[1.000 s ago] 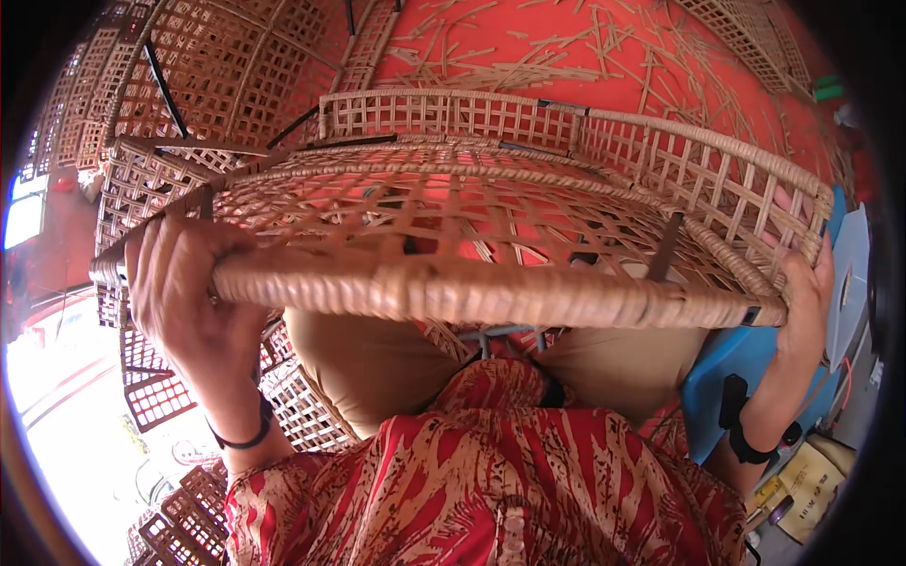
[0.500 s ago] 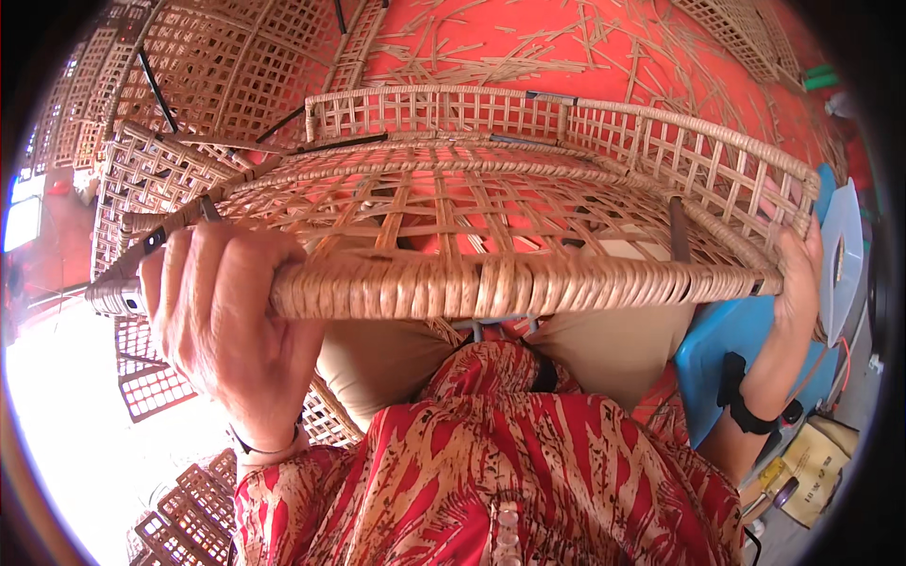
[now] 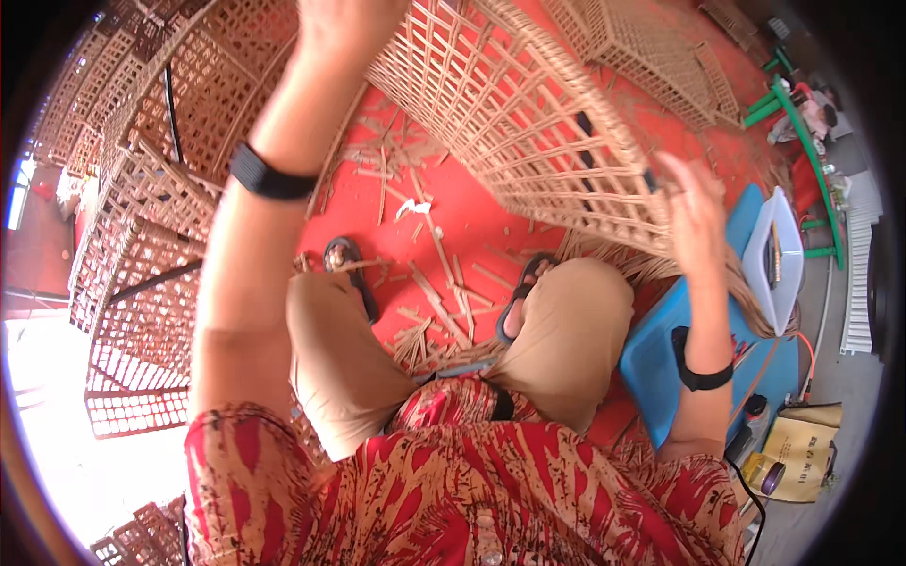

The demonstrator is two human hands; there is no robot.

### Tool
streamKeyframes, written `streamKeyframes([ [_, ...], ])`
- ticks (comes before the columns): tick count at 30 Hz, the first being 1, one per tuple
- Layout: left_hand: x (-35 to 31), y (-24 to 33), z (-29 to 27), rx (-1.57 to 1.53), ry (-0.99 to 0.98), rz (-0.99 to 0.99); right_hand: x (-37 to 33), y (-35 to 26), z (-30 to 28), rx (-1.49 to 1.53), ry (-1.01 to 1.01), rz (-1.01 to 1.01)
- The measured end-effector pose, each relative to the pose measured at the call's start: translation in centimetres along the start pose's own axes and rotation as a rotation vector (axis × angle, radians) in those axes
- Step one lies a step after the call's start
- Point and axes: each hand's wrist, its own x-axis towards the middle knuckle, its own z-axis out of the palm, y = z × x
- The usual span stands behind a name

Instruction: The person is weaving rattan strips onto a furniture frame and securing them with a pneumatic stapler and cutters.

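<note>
A large wicker piece (image 3: 500,123), an open lattice with wrapped rims, slants across the upper middle, raised in front of my knees. My left hand (image 3: 349,24) reaches up to its far upper end. The top edge of the view cuts off its fingers, so its grip is hidden. Beside the lower right corner of the wicker, my right hand (image 3: 696,212) has its fingers stretched out and somewhat blurred. That hand lies against the rim or just beside it; I cannot tell which.
Other wicker pieces (image 3: 142,311) are stacked at the left, and another (image 3: 651,66) stands at the far right. Cane scraps (image 3: 439,297) litter the red floor (image 3: 368,222). To my right are a blue stool (image 3: 651,349), a pale open container (image 3: 779,255) and a yellow bag (image 3: 802,453).
The wicker piece has swung up and away from my lap, now slanting down to the right. My left hand has moved far forward and up; my right hand has moved slightly left, its fingers now straighter.
</note>
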Motion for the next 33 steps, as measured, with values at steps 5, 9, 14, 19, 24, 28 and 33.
streamKeyframes([
  [5,-6.9,8.1,6.4,-0.465,-0.059,-0.275,2.8,-5.1,1.4,-0.013,-0.063,0.002],
  [9,-6.5,11.6,6.2,-0.666,-0.476,-0.743,4.6,-11.0,4.6,-0.058,0.006,-0.209],
  [14,-4.1,8.3,8.0,-0.643,-0.667,-0.705,6.1,-11.6,4.5,-0.035,-0.023,-0.279],
  [19,-2.9,5.5,7.3,-0.506,-0.732,-0.573,5.2,-9.7,3.6,0.004,-0.071,-0.294],
  [24,-2.9,1.6,7.4,-0.366,-0.751,-0.336,6.0,-13.3,6.1,0.237,-0.035,-0.305],
  [28,-1.9,-0.1,4.2,-0.265,-0.914,-0.247,6.6,-18.2,7.5,0.258,0.015,-0.39],
  [33,-0.9,-2.0,-0.6,-0.308,-0.979,0.014,5.8,-26.4,8.5,0.261,0.054,-0.277],
])
